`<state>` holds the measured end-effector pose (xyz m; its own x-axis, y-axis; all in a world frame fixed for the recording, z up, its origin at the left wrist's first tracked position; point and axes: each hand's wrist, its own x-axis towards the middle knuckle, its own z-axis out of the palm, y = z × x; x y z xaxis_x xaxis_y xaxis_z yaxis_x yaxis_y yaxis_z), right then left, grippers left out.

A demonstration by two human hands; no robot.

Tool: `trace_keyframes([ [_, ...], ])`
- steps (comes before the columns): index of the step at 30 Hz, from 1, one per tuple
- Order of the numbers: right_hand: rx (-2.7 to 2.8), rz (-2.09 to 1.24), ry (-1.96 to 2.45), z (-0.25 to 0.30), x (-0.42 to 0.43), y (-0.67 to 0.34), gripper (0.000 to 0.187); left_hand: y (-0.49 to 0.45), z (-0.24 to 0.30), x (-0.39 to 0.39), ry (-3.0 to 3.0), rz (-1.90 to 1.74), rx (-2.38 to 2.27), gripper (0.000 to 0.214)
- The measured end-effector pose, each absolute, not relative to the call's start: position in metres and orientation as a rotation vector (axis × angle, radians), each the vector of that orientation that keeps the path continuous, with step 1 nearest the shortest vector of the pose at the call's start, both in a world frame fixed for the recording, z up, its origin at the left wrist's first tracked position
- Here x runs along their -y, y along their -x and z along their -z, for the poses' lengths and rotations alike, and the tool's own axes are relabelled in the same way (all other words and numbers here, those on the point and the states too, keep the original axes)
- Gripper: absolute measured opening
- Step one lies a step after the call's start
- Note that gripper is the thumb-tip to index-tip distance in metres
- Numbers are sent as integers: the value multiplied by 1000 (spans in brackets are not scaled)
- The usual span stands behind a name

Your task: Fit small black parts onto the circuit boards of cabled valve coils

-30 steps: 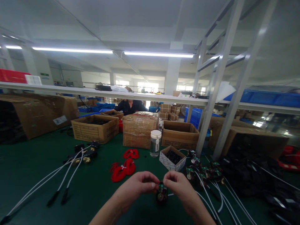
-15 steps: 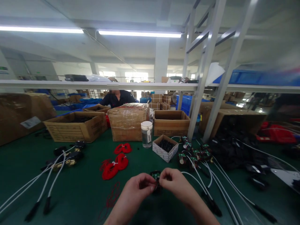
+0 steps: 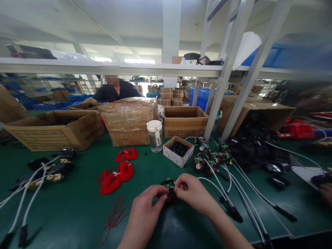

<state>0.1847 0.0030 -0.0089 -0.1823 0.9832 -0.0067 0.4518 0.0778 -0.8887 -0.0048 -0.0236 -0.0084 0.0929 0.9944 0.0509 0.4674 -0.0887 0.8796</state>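
Note:
Between both hands is a small round black housing with a green circuit board on it, low over the green table. My left hand has thumb and fingers closed on its left side. My right hand pinches at its right edge; whatever lies between those fingertips is hidden. Thin dark-red wires lie loose left of my left hand. Beyond my right hand sit several similar circuit-board units with white cables.
A small white box of black parts and a lidded clear bottle stand ahead. Red wire bundles lie left. Cardboard boxes line the back; a metal post rises right. Another person is behind them; another hand shows far right.
The view has tilted down and shifted slightly right. My hands stay at the circuit-board unit with small finger movements. Another person's hand has come into view at the right edge.

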Motion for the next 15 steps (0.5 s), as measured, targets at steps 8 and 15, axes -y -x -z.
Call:
trace_keyframes([
  [8, 1816, -928, 1434, 7, -10, -181, 11, 5, 11, 19, -1697, -975, -1481, 11],
  [15, 1944, -709, 1418, 9, -12, -179, 12, 7, 11, 7, -1687, -1029, -1486, 11],
])
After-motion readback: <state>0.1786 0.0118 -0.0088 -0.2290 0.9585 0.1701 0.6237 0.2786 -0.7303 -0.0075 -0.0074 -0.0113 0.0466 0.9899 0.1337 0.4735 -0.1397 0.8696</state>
